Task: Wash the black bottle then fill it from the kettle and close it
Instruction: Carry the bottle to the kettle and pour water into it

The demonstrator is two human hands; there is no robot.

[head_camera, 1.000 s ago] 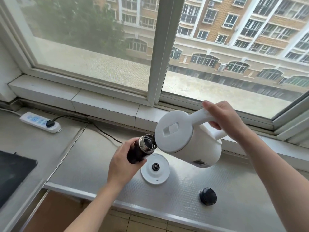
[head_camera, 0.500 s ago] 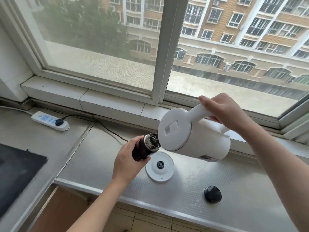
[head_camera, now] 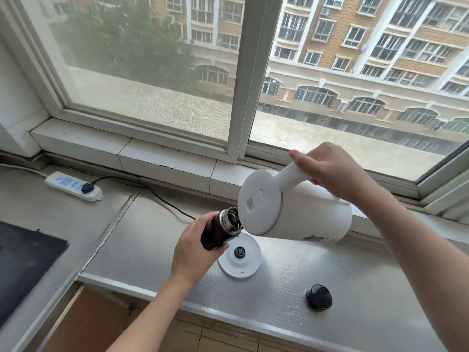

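The left hand (head_camera: pixel 194 252) grips the black bottle (head_camera: pixel 220 229) above the counter (head_camera: pixel 279 283), tilted right toward the white kettle (head_camera: pixel 294 214). The right hand (head_camera: pixel 330 168) holds the kettle's handle, spout at the bottle's open mouth. The black cap (head_camera: pixel 319 297) lies near right.

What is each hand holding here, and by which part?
The left hand grips the black bottle around its lower body. The right hand grips the white kettle by its handle, tilted toward the bottle's open mouth.
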